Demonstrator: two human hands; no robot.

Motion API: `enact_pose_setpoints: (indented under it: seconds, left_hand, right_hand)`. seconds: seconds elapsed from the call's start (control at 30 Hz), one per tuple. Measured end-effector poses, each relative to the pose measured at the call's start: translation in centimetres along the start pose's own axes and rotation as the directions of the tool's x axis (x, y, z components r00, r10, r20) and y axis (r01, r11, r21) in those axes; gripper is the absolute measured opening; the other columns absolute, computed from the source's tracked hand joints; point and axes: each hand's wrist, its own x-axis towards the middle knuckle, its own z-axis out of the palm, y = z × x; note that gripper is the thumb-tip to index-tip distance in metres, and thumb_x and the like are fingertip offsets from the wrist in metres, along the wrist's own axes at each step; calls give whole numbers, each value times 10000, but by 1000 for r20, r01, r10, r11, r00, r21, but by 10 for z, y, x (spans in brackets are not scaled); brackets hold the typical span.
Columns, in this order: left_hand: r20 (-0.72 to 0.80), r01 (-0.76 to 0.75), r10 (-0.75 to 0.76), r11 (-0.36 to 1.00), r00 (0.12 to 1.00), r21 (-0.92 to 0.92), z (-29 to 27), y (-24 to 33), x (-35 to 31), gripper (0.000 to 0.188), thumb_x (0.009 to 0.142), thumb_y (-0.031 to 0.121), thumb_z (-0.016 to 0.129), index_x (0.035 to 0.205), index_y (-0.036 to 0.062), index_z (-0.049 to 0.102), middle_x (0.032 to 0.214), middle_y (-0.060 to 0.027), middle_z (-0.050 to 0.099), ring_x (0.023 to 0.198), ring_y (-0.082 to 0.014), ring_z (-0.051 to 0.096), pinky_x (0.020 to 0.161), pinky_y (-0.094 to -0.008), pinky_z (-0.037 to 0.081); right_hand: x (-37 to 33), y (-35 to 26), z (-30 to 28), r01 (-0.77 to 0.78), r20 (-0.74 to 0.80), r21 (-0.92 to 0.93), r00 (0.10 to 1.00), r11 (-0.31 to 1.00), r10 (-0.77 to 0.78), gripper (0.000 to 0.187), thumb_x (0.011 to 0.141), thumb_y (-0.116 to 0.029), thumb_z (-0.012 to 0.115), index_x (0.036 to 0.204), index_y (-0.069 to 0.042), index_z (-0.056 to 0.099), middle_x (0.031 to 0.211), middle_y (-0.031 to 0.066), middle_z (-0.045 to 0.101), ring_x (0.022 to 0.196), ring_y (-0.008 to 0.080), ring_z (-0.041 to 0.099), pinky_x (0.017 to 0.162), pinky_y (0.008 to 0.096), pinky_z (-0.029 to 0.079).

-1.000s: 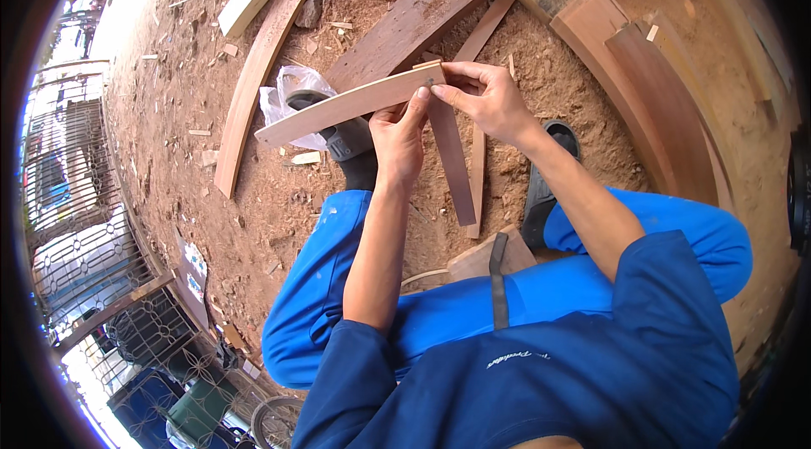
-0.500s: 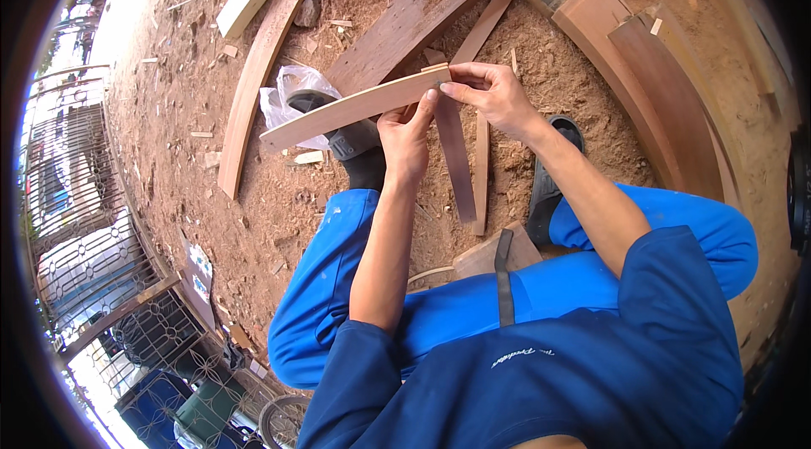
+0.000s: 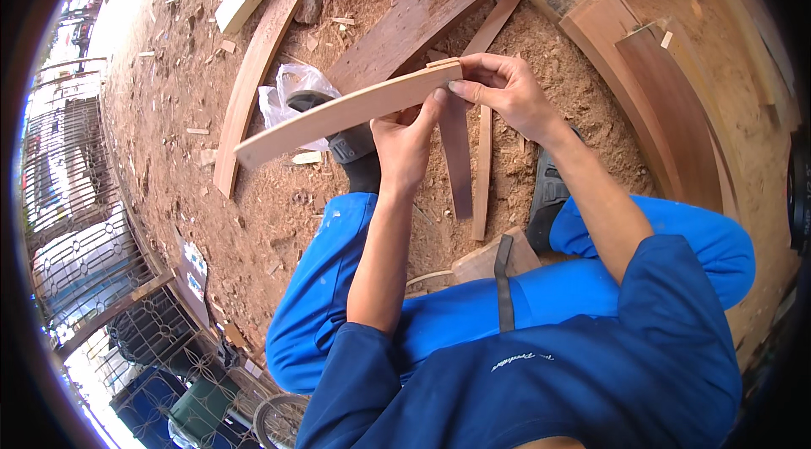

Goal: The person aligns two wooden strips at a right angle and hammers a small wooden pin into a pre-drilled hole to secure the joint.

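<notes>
My two hands hold a long, slightly curved pale wooden strip (image 3: 338, 117) slanting up to the right above the ground. My left hand (image 3: 405, 145) is closed on it near its right end, thumb on the near edge and fingers behind. With thumb and fingers, my right hand (image 3: 511, 98) pinches the same strip's right tip, where a thin second layer of wood shows along the upper edge. A darker narrow wooden strip (image 3: 457, 166) extends downward from behind that tip; whether it is joined there is hidden by the hands.
Sawdust and wood chips cover the dirt ground (image 3: 279, 221). A wide dark plank (image 3: 422, 22) lies ahead, curved boards (image 3: 625, 69) at right, and a long curved board (image 3: 262, 69) at left. A plastic bag (image 3: 296, 86) lies by my left foot. A metal lattice fence (image 3: 72, 195) stands far left.
The pale strip has shifted and lengthened in view, its left end swinging left and down, its right tip slightly right and up. Both hands keep their hold.
</notes>
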Motion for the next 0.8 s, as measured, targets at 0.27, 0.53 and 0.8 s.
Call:
enact_pose_setpoints:
  seconds: [0.27, 0.53, 0.8]
  left_hand:
    - [-46, 317, -329, 933, 943, -172, -16, -47, 8, 340, 976, 142, 755, 1234, -54, 651, 1208, -141, 714, 1079, -226, 717, 933, -364, 591]
    - [187, 158, -474, 597, 860, 787, -36, 1, 11, 540, 972, 418, 740, 1299, -8, 687, 1216, -162, 738, 1057, -254, 708, 941, -378, 568]
    - [-42, 96, -115, 514, 992, 852, -138, 150, 73, 259, 1012, 246, 659, 1144, 43, 751, 1032, -54, 770, 824, -130, 678, 772, -292, 542]
  right_hand:
    - [-1, 53, -1, -197, -137, -17, 972, 980, 192, 280, 963, -182, 765, 1147, 28, 753, 1015, 48, 769, 853, 75, 675, 746, 227, 528]
    - [3, 77, -45, -220, -168, 160, 955, 962, 246, 278, 974, -202, 750, 1173, -7, 741, 975, 25, 743, 826, 81, 658, 763, 227, 521]
    - [1, 58, -127, -117, -291, 224, 939, 967, 181, 278, 987, -207, 732, 1199, -26, 735, 1043, 36, 753, 909, 86, 669, 777, 216, 509]
